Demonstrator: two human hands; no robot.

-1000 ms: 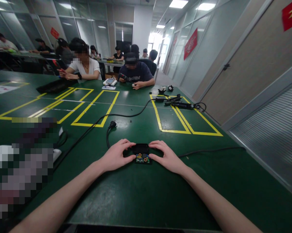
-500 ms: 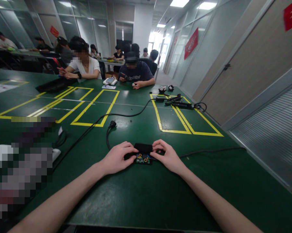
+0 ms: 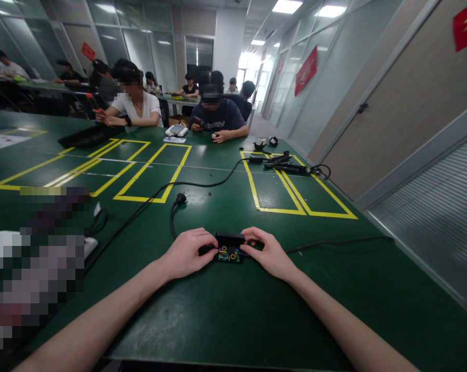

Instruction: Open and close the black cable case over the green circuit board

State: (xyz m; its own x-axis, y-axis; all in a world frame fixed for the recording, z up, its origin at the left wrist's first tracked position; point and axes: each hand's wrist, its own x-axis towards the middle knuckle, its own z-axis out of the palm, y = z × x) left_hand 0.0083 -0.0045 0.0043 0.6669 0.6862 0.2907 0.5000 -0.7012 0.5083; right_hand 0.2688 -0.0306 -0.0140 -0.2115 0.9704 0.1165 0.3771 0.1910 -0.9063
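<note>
Low on the green table, my left hand (image 3: 190,253) and my right hand (image 3: 268,252) grip the two ends of a black plastic cover (image 3: 230,238) between thumb and fingers. The cover is tilted up at the far side of a circuit board (image 3: 229,254), whose copper-coloured coils and small parts show. The board appears to sit in the lower half of a power adapter case. A black cable runs out from behind each hand; the left one ends in a mains plug (image 3: 181,198).
A long black cord (image 3: 202,184) crosses the table (image 3: 202,320). Yellow tape rectangles (image 3: 140,198) mark its surface. Black adapters and cables (image 3: 291,166) lie at the far right, a black tray (image 3: 89,135) at the far left. Two people (image 3: 220,114) work across the table.
The black cover has tilted and dropped slightly towards the circuit board. My right hand has lowered a little with it; my left hand has barely moved.
</note>
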